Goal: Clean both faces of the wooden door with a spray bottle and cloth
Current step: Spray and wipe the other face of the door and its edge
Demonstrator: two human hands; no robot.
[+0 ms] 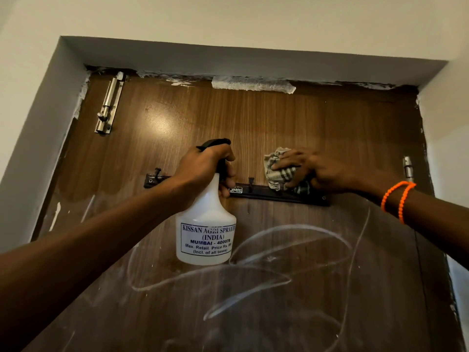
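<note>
Wooden door (253, 118) fills the view, shut in its frame and seen from below, its grain running up and down. Its upper half looks glossy, while the lower half carries pale looping smears and a dull film, so the dirty part lies below both hands. The cloth (275, 171), a crumpled checked rag, is pressed flat against the door just above a dark hook rail (279, 195) by the right hand (309, 171), whose fingers are spread over it and curl into its folds. The rail runs across the door, left to right, and its hooks stick out right under the rag; they would likely catch it on a straight downward wipe. The left hand (205, 168) grips the neck of the white spray bottle (206, 224), upright, label facing the camera, just beside the rail and close to the smears. I judge the right hand nearer the next dirty patch. A metal bolt (109, 107) sits at the upper left, a hinge (407, 166) on the right edge, and orange bead bracelets (398, 199) circle the right wrist.
</note>
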